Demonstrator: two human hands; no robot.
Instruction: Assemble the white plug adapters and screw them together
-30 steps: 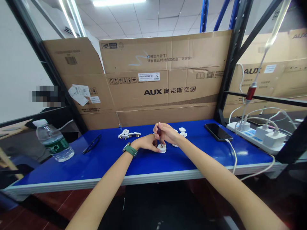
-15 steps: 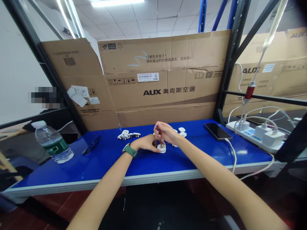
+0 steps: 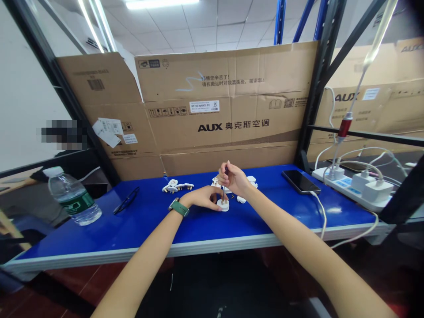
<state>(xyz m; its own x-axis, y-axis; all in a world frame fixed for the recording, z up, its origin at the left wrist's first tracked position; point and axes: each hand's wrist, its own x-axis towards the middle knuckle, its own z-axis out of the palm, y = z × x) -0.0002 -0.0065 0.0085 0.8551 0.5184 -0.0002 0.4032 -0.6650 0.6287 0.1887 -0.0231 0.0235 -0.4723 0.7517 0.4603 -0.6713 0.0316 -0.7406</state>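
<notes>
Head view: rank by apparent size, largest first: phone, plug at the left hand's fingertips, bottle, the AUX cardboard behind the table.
1. Cardboard
2. Bottle
3. Phone
4. Plug

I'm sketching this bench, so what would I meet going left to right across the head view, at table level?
Water bottle → what looks like black glasses → left-hand cluster of white plugs → left hand → right hand → phone → white power strip
</notes>
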